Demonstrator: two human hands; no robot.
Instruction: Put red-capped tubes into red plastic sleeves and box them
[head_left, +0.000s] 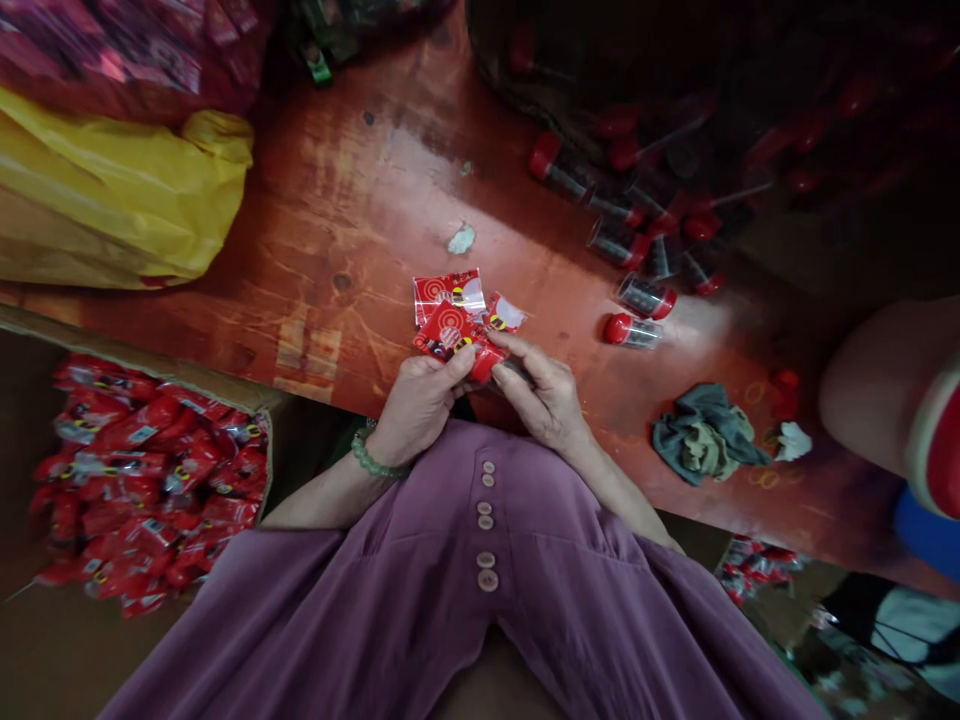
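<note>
- Centrally: one small jar (487, 362), apparently red-capped and mostly hidden by fingers, was held between both hands at the near edge of the table (315, 330).
- Left hand (424, 392), bead bracelet (366, 456) at the wrist: thumb and fingers were closed in a pinch at the jar's red end; whether they also pinned a wrapper could not be told.
- Right hand (546, 392): fingers were curled, tips pressed to the jar from the other side, with no gap visible.
- Printed wrappers (427, 292): red, at least three, they lay overlapping just beyond the fingers. Judged thin, light and slippery, easily creased; best taken by an edge.
- Jar, handling: judged light, stiff and smooth, liable to roll; best gripped round its body, with the cap steadied.
- Loose jars (643, 296): clear, red-capped, several lay on their sides to the right.
- Box (172, 370): at left, below table level, it held many red packets (150, 480).
- Cloth (705, 435): grey-green, it lay crumpled at right.
</note>
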